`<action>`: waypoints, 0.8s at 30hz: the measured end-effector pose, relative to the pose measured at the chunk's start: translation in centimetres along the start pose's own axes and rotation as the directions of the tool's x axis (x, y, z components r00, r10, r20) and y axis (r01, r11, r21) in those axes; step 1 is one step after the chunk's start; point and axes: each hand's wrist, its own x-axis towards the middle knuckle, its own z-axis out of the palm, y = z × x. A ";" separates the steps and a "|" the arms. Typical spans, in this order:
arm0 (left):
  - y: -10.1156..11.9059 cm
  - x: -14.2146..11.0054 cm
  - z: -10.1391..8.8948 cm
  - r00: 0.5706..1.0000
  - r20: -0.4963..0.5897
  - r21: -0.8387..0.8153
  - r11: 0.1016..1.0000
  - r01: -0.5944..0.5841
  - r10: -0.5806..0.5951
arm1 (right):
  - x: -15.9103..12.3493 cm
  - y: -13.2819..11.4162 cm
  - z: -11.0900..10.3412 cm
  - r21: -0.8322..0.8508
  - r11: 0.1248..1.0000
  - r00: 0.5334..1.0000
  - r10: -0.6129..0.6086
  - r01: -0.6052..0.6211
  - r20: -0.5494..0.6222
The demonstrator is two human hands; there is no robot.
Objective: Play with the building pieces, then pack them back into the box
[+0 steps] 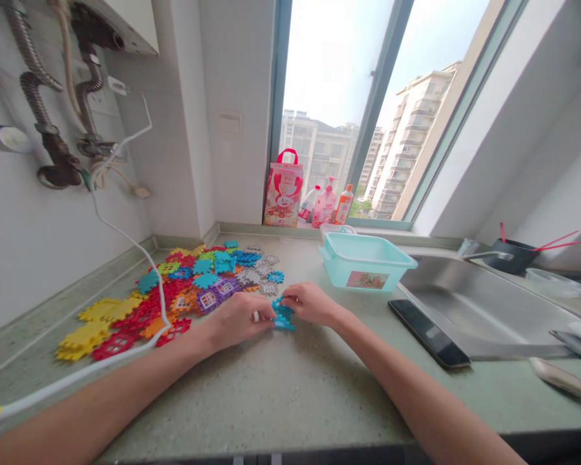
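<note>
On the countertop in front of me, blue interlocking plastic tiles (283,316) stand between my two hands, partly covered by fingers. My left hand (242,316), a ring on one finger, closes on their left side. Fingertips of my right hand (306,302) pinch the upper right edge. How the blue tiles join is hidden. Just beyond and to the left spreads a pile of similar notched tiles: red tiles (148,313), yellow tiles (84,332), purple window tiles (217,294) and grey tiles (269,289).
A light-blue plastic tub (368,261) stands at the back, beside a steel sink (465,294). A black phone (428,332) lies along the sink's edge. A white cable (161,294) crosses the tile pile and my left arm's side. Bottles (325,205) line the windowsill.
</note>
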 end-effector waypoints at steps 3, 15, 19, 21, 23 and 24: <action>0.3 0.0 0.0 1.000 -0.005 0.064 0.998 -0.018 0.019 | 0.0 -0.1 -0.1 -0.003 1.000 1.000 -0.002 0.002 0.001; 1.4 0.3 -1.5 0.990 0.105 0.301 0.946 -0.122 0.094 | -0.3 0.0 1.1 -0.007 1.000 1.000 -0.011 0.011 -0.030; 1.3 0.7 -4.6 1.000 -0.005 0.473 0.881 0.002 0.001 | -0.2 0.0 1.2 0.012 1.000 0.999 -0.020 0.021 -0.027; 0.3 0.7 -6.9 0.982 -0.143 0.570 0.801 0.184 -0.124 | -0.2 0.0 1.2 0.010 1.000 1.000 -0.020 0.020 -0.024; -1.4 0.1 -9.6 0.910 -0.302 0.622 0.665 0.415 -0.285 | -0.3 -0.1 1.2 0.010 1.000 1.000 -0.018 0.018 -0.020; -2.5 -0.4 -11.0 0.852 -0.382 0.621 0.584 0.523 -0.357 | -0.3 -0.1 1.2 0.013 1.000 1.000 -0.018 0.018 -0.019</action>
